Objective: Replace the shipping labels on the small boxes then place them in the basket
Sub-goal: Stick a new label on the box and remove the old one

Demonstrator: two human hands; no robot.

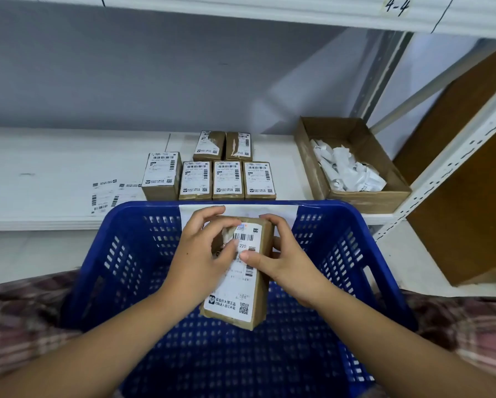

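Brown cardboard small box (260, 297) is hanging just above the blue basket (341, 254), clamped between both hands. The left hand (201, 254) is gripping its left side and the right hand (281, 262) its right, both thumbs pressing the white label (232, 294). Six more labelled boxes (212, 179) are sitting on the white shelf (54, 156) behind.

Warehouse packing bay: slotted metal shelving (453, 165), handwritten "4-4" bay tag (397, 6), rows of labelled parcels (228, 179).

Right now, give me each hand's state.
Left hand: grips the box top, thumb on the label.
Right hand: grips the box side, thumb on the label.
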